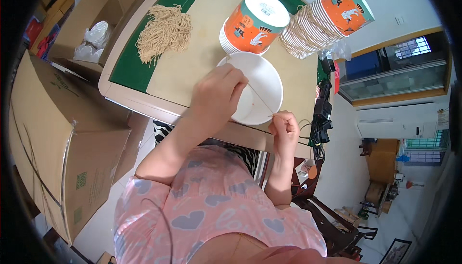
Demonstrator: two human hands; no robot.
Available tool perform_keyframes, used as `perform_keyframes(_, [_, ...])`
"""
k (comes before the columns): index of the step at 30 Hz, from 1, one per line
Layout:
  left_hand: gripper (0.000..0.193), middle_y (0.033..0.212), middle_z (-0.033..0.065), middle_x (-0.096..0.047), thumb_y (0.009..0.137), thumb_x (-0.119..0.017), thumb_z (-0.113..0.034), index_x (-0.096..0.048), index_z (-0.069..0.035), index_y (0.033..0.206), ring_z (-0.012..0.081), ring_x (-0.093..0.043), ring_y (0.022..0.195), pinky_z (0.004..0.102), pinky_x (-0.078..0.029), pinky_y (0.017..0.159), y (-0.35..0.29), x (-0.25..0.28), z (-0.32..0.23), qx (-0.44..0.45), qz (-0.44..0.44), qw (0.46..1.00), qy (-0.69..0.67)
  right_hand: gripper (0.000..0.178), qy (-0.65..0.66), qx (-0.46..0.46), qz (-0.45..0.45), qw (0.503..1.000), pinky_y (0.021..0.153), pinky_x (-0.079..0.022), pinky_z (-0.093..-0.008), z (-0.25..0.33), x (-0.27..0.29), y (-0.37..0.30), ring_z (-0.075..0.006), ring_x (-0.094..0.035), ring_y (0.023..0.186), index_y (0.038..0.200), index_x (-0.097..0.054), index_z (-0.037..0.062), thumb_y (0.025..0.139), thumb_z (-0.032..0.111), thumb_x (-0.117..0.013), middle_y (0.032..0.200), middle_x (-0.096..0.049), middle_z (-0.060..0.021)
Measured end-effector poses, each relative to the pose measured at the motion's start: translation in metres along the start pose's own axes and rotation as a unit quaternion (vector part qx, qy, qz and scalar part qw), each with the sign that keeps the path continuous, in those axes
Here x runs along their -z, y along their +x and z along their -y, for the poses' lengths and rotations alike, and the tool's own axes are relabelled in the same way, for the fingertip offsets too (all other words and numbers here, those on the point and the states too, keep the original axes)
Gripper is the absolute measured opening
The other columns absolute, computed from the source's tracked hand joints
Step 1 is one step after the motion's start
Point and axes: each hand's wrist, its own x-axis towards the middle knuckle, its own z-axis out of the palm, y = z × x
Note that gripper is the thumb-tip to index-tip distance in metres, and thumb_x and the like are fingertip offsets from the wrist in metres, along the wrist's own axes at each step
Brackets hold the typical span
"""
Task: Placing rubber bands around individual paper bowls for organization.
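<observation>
At the far left a tall brown cardboard box [62, 139] stands on the floor with a small green square label low on its side; behind it an open carton [89, 21] holds clear plastic lids [94, 40]; on the table [139, 101], which has a green surface with a tan sheet over it, a loose bundle of beige strings [163, 30] lies fibrous and tangled; the left hand [216, 95] rests curled on the rim of a white paper bucket [255, 88], fingers closed, pinching one end of a thin string [257, 98] stretched taut across the bucket's round opening; the right hand [285, 128], closed in a pinch just off the table's near edge, holds the other end; behind the bucket stands an upside-down stack of orange-and-teal printed buckets [252, 23], and to its right a longer stack [327, 21] lies tilted on its side, white ridged rims showing.
</observation>
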Motion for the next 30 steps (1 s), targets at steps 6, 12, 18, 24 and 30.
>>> perform_keyframes(6, [0.006, 0.078, 0.0104, -0.058, 0.080, -0.062, 0.001, -0.059, -0.002, 0.084, 0.0236, -0.059, 0.066, 0.0314, -0.047, 0.058, -0.008, 0.002, 0.009, 0.035, -0.006, 0.999, -0.037, 0.005, 0.246, -0.081, 0.015, 0.966, 0.055, -0.035, -0.0210, -0.018, 0.009, 0.004, -0.0063, -0.047, 0.061, 0.087, -0.056, 0.0064, 0.091, 0.010, -0.057, 0.073, -0.055, 0.0006])
perform_keyframes(12, [0.005, 0.077, 0.0100, -0.059, 0.081, -0.062, 0.000, -0.059, -0.001, 0.085, 0.0198, -0.058, 0.066, 0.0286, -0.045, 0.057, -0.009, -0.001, 0.012, 0.052, 0.008, 0.997, -0.048, 0.011, 0.076, 0.036, -0.062, 0.995, 0.061, -0.038, -0.0216, -0.028, 0.010, 0.002, -0.0074, -0.047, 0.067, 0.094, -0.058, 0.0059, 0.085, 0.002, -0.062, 0.089, -0.058, -0.0021])
perform_keyframes(18, [0.007, 0.077, 0.0086, -0.058, 0.081, -0.063, 0.000, -0.061, -0.002, 0.087, 0.0172, -0.056, 0.063, 0.0274, -0.044, 0.057, -0.001, -0.003, -0.015, 0.002, 0.066, 0.988, -0.140, 0.036, -0.252, 0.151, 0.077, 0.953, 0.057, -0.043, -0.0226, 0.035, -0.027, -0.009, -0.0102, -0.048, 0.062, 0.108, -0.063, 0.0036, 0.074, -0.002, -0.072, 0.105, -0.059, -0.0086])
perform_keyframes(24, [0.011, 0.079, 0.0051, -0.059, 0.078, -0.065, 0.002, -0.062, -0.002, 0.088, 0.0153, -0.055, 0.063, 0.0256, -0.041, 0.052, 0.015, -0.002, -0.022, -0.046, -0.023, 0.988, -0.147, 0.025, -0.332, 0.202, 0.130, 0.912, 0.055, -0.044, -0.0228, 0.029, -0.020, -0.001, -0.0119, -0.054, 0.065, 0.104, -0.064, 0.0037, 0.079, -0.002, -0.067, 0.086, -0.063, -0.0066])
perform_keyframes(30, [0.020, 0.089, 0.0075, -0.060, 0.075, -0.067, 0.001, -0.064, -0.005, 0.094, 0.0224, -0.059, 0.077, 0.0301, -0.047, 0.065, 0.023, 0.013, -0.022, -0.073, -0.065, 0.991, -0.091, 0.016, -0.378, 0.212, 0.079, 0.898, 0.056, -0.046, -0.0223, 0.036, 0.002, 0.001, -0.0122, -0.058, 0.070, 0.096, -0.064, 0.0010, 0.081, -0.001, -0.067, 0.081, -0.063, -0.0061])
